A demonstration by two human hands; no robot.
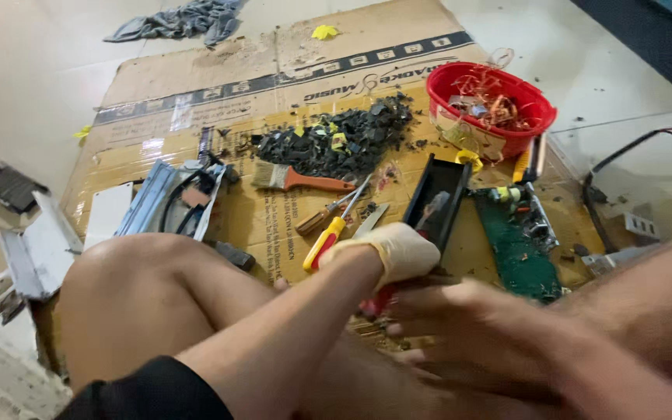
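The black plastic casing (435,201) lay just right of frame centre, on the cardboard sheet (196,85). Its long axis ran from lower left to upper right, near end toward the person, far end pointing at the red basket (490,105) in the upper right. The gloved left hand (386,253) sat at the casing's near end, touching or overlapping its lower edge; it was the nearer hand. It was curled into a loose fist, knuckles up, around something with a red handle (379,299) that poked out below; exactly what, can't tell.

The bare right hand (460,327) was lower, centre-right, blurred w/ motion, fingers (410,311) reaching left toward the red handle. Whether it pinched anything: can't tell.

Left forearm crossed over the bent knee from lower left. A yellow-handled screwdriver (328,237) lay just left of the gloved hand, roughly parallel to the casing; a green circuit board (516,249) lay just right of it.
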